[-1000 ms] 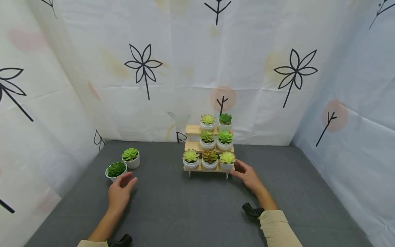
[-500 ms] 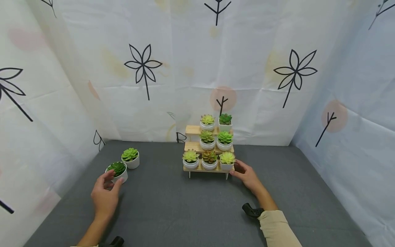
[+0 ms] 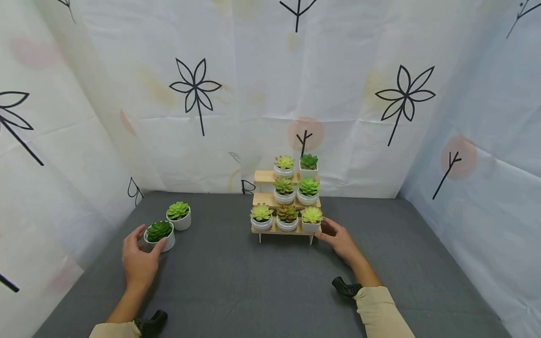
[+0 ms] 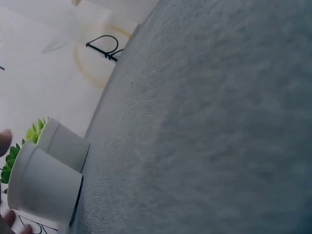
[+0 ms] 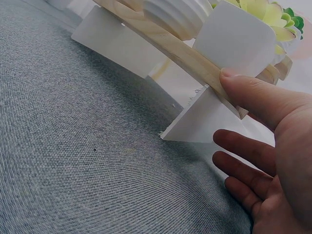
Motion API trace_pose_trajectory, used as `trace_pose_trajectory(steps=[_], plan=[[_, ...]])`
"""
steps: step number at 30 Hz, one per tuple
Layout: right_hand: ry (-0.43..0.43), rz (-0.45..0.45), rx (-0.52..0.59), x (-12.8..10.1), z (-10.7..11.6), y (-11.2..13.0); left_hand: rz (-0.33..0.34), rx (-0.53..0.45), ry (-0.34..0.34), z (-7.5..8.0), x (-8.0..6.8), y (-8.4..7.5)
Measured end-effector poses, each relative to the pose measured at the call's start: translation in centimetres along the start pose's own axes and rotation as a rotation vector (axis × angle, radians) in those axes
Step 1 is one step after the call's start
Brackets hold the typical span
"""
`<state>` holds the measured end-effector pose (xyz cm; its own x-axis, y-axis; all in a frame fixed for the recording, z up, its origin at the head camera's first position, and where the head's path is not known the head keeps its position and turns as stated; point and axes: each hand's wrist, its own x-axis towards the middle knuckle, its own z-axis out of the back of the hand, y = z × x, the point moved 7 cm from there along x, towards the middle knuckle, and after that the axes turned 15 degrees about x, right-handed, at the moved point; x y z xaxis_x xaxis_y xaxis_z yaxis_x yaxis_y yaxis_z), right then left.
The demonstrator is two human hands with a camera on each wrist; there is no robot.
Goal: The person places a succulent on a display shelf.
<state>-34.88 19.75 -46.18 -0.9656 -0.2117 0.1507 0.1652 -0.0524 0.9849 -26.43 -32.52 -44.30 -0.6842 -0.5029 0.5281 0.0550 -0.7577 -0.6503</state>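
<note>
On the left of the table stands a dark green potted succulent (image 3: pixel 159 232) in a white pot, upright. My left hand (image 3: pixel 139 260) is spread around its near side, thumb by the rim on the right and fingers on the left. In the left wrist view, only bits of fingers show beside the white pot (image 4: pixel 44 185). A three-tier wooden plant stand (image 3: pixel 264 199) holds several small potted succulents. My right hand (image 3: pixel 340 241) holds its lower right corner, with the thumb on the end of the wooden board (image 5: pixel 195 63). The other fingers curl loosely below, beside the white leg (image 5: pixel 204 119).
A lighter green potted succulent (image 3: pixel 179 217) stands just behind the dark green one. The dark grey tabletop (image 3: pixel 236 281) stretches between the hands. Patterned white cloth (image 3: pixel 262 70) hangs at the back and both sides.
My left hand has moved left and its fingers have gone to the left side of the dark green succulent's pot. The right hand and the plant stand have stayed put.
</note>
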Motion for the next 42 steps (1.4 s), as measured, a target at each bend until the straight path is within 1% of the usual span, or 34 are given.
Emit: trace_pose_trajectory(steps=[3,5,8,11,16,21,26,29,32,36,42], plan=[[-0.004,0.011,0.001,0.7,0.6,-1.6,0.093,0.000,0.135,-1.0,0.4,0.6],[-0.007,0.016,-0.002,0.7,0.6,-1.7,0.151,-0.013,0.218,-1.6,0.7,1.1],[-0.010,0.017,0.000,0.6,0.7,-1.7,0.200,-0.030,0.283,-2.1,0.9,1.7],[-0.011,0.015,0.006,0.6,0.7,-1.7,0.233,-0.042,0.323,-2.4,0.8,1.9],[-0.001,0.016,0.007,0.7,0.6,-1.8,0.262,-0.057,0.331,-2.4,0.5,2.0],[0.004,0.018,0.020,0.7,0.5,-1.6,0.254,-0.064,0.335,-2.2,0.2,1.9],[0.023,0.021,0.024,-0.1,-0.1,0.3,0.251,-0.054,0.316,-2.0,-0.1,1.6],[0.027,0.018,0.011,-0.5,-0.5,1.4,0.247,-0.058,0.304,-1.8,-0.3,1.2],[0.023,0.014,0.006,-0.7,-0.6,1.8,0.241,-0.077,0.290,-1.7,-0.5,0.6],[0.019,0.014,0.010,-0.7,-0.6,1.8,0.222,-0.105,0.283,-1.6,-0.7,-0.3],[0.021,0.007,0.011,-0.5,-0.5,1.4,0.163,-0.140,0.309,-2.0,-0.7,-2.2]])
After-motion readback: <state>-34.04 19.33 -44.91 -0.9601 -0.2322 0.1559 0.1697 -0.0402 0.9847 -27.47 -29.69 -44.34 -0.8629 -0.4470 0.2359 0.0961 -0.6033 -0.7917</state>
